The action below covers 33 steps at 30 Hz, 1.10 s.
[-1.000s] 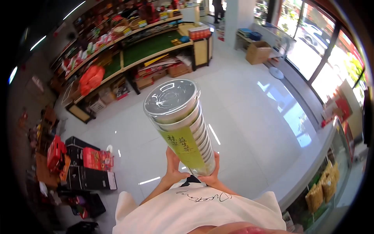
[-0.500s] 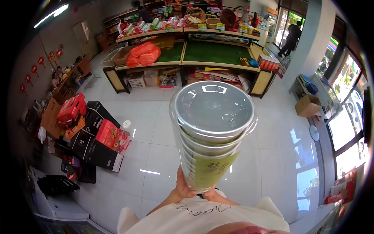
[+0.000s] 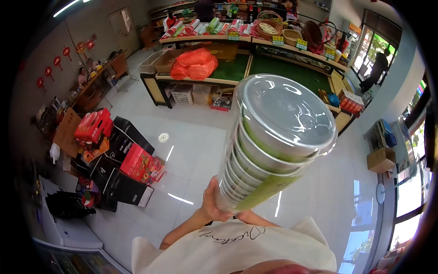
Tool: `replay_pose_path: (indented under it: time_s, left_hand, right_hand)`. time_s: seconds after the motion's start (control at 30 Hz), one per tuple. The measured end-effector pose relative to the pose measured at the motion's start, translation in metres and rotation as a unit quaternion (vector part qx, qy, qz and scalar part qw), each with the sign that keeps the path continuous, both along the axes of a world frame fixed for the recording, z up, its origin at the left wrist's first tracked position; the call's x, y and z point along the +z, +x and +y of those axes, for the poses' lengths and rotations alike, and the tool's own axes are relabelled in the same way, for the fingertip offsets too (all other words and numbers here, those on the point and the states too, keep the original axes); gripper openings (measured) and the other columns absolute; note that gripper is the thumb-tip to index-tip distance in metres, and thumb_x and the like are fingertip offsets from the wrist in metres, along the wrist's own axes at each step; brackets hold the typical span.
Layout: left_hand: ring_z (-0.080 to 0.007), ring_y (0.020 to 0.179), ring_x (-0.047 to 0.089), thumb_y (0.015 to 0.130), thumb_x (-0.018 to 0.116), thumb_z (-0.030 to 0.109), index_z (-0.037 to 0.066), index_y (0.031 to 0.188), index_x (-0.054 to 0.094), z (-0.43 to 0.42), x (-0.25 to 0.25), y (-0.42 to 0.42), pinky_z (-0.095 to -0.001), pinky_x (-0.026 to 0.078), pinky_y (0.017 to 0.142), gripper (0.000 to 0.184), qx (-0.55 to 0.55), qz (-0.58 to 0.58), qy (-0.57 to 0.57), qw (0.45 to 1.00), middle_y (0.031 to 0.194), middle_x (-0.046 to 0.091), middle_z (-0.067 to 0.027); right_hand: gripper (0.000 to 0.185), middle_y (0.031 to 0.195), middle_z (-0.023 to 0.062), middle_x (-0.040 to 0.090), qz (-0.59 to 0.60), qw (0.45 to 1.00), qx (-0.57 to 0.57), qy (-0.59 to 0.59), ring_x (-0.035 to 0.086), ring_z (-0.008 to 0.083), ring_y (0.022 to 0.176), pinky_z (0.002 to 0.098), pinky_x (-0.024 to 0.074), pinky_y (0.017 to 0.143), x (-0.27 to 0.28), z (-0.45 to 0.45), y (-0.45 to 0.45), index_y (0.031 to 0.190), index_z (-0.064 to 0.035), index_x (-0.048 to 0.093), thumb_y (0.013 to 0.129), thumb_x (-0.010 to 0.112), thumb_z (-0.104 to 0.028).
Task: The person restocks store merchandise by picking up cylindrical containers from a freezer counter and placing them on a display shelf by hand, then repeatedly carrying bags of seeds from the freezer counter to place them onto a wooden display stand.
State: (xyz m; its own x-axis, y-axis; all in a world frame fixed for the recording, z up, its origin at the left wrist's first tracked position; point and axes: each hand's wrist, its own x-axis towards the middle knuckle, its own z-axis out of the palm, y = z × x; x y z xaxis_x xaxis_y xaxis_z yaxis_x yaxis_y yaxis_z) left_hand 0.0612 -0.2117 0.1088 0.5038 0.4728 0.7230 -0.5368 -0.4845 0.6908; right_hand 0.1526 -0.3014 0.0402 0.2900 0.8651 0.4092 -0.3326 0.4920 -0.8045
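Observation:
A tall stack of nested cups (image 3: 260, 150) in clear wrap, with a green label down its side, rises in front of my chest and leans to the right. Its silvery round top faces up toward the camera. My left hand (image 3: 212, 201) is wrapped round the lower left of the stack, near its narrow end. Beneath the bottom end is my right hand (image 3: 248, 217), mostly hidden behind the stack, with only its lower part and the wrist showing.
Display shelves (image 3: 205, 78) with an orange-red bag (image 3: 195, 64) and baskets stand ahead. Black boxes and a red gift box (image 3: 139, 164) lie on the floor at left. A cardboard box (image 3: 381, 160) is at right. People are in the background.
The view has swung to the right side up and leftward across the shop. The stack now appears larger, its top nearer the camera and tilted right, its label turned partly away. Both hands stay at its base.

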Motion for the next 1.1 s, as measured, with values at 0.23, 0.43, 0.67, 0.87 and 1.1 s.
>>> replay_pose_path:
  time_s: [0.23, 0.43, 0.67, 0.87, 1.1]
  left_hand:
    - [-0.0326, 0.120, 0.042, 0.075, 0.068, 0.040, -0.007, 0.138, 0.002, 0.095, -0.016, 0.022, -0.0412, 0.034, 0.098, 0.102, 0.089, 0.016, -0.044, 0.995, 0.135, 0.031, -0.0249]
    - [-0.0289, 0.127, 0.033, 0.077, 0.066, 0.037, -0.007, 0.139, 0.001, 0.227, -0.004, 0.055, -0.0395, 0.028, 0.103, 0.099, 0.095, 0.018, -0.139, 0.986, 0.139, 0.026, -0.0216]
    - [-0.0276, 0.130, 0.027, 0.080, 0.062, 0.034, -0.004, 0.140, -0.001, 0.419, 0.030, 0.084, -0.0367, 0.022, 0.105, 0.094, 0.005, 0.033, -0.179, 0.983, 0.141, 0.023, -0.0198]
    - [-0.0288, 0.127, 0.033, 0.082, 0.058, 0.027, -0.001, 0.141, 0.002, 0.542, 0.026, 0.105, -0.0357, 0.024, 0.104, 0.086, -0.047, 0.157, -0.166, 0.972, 0.137, 0.030, -0.0230]
    - [-0.0291, 0.127, 0.032, 0.081, 0.055, 0.018, -0.003, 0.141, 0.008, 0.621, 0.009, 0.124, -0.0359, 0.023, 0.104, 0.079, -0.027, 0.248, -0.164, 0.954, 0.136, 0.031, -0.0227]
  right_hand:
    - [0.109, 0.135, 0.0137, 0.023, -0.009, 0.996, 0.080, -0.044, 0.023, 0.0225, 0.128, 0.0385, 0.0230, 0.103, 0.005, 0.100, 0.041, 0.136, -0.0003, 0.001, 0.069, 0.072, -0.047]
    - [0.107, 0.135, 0.0134, 0.023, -0.027, 0.998, 0.038, -0.038, 0.022, 0.0220, 0.128, 0.0383, 0.0223, 0.103, -0.002, 0.245, 0.070, 0.136, -0.0004, 0.000, 0.070, 0.071, -0.046]
    - [0.101, 0.132, 0.0121, 0.025, -0.081, 0.995, -0.044, -0.045, 0.025, 0.0206, 0.125, 0.0370, 0.0245, 0.102, 0.037, 0.436, 0.105, 0.137, -0.0030, 0.003, 0.071, 0.072, -0.036]
    - [0.100, 0.127, 0.0124, 0.031, -0.002, 0.989, -0.107, -0.098, 0.031, 0.0216, 0.120, 0.0346, 0.0273, 0.101, 0.023, 0.536, 0.113, 0.136, -0.0021, 0.005, 0.069, 0.073, -0.032]
    - [0.092, 0.121, 0.0111, 0.035, 0.060, 0.973, -0.136, -0.179, 0.036, 0.0187, 0.115, 0.0337, 0.0333, 0.096, 0.018, 0.615, 0.138, 0.130, -0.0021, 0.013, 0.068, 0.073, -0.035]
